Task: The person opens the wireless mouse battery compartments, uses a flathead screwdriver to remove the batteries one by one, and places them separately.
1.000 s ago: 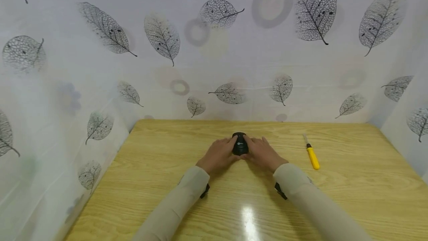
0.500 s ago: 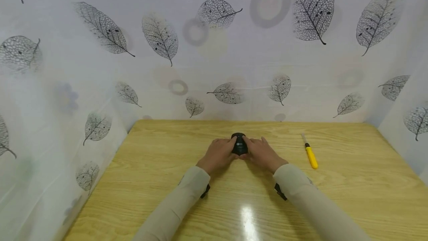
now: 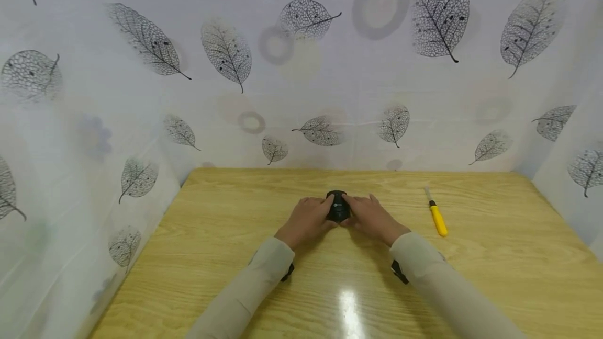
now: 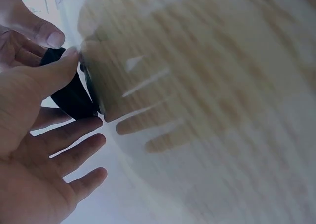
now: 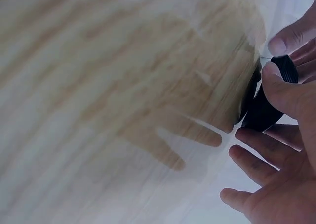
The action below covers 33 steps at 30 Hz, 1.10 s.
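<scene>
The grip is two-handed and grasping: the left hand [image 3: 308, 217] and right hand [image 3: 372, 217] pinch opposite sides of a black mouse-shaped device [image 3: 338, 206], thumbs against it toward the person, with other fingers spread. The device sits between the hands, its lower edge at or just above the wood-grain surface [image 3: 226, 213]; which, I cannot tell. Farther out, a yellow-handled screwdriver [image 3: 437, 216] lies apart beyond the right hand, before a leaf-print sheet [image 3: 301, 82].
</scene>
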{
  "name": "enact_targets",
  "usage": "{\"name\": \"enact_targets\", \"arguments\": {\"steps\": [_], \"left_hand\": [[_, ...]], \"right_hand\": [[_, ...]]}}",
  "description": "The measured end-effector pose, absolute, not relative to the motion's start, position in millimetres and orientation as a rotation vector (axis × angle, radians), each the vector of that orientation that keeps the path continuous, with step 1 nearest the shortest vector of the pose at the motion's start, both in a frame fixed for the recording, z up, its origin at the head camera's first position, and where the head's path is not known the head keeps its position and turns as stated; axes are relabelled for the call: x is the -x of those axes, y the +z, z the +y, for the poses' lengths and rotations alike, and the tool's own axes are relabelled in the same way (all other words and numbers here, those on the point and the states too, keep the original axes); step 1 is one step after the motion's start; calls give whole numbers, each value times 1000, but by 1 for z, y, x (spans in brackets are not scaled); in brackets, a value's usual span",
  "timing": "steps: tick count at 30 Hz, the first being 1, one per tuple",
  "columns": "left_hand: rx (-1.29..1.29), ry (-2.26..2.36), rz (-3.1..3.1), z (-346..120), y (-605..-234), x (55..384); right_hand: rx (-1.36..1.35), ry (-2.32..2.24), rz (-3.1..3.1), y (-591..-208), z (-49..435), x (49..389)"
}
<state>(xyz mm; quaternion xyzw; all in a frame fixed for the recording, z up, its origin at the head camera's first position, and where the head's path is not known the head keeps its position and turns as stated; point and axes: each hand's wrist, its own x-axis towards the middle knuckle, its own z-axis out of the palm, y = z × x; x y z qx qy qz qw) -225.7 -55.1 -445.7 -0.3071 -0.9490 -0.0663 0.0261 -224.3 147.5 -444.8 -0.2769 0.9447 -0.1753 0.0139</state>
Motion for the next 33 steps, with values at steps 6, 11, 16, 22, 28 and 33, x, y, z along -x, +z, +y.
{"name": "enact_targets", "arguments": {"steps": [6,11,16,22,28,33], "left_hand": [[941,-183,-2915,-55,-443,223],[979,-203,-2909,-57,-443,219],[1000,-201,-2927,-57,-443,214],[984,-105,-2972,-56,-442,209],[999,-92,-2957,-54,-443,207],[1017,-152,-2968,-53,-439,203]], "right_hand": [[828,-570,2928,-445,149,223],[852,-564,2931,-444,150,222],[875,-609,2921,-444,154,218],[913,-595,2917,-445,158,215],[923,-592,2945,-447,160,213],[951,-595,2966,-447,161,212]]}}
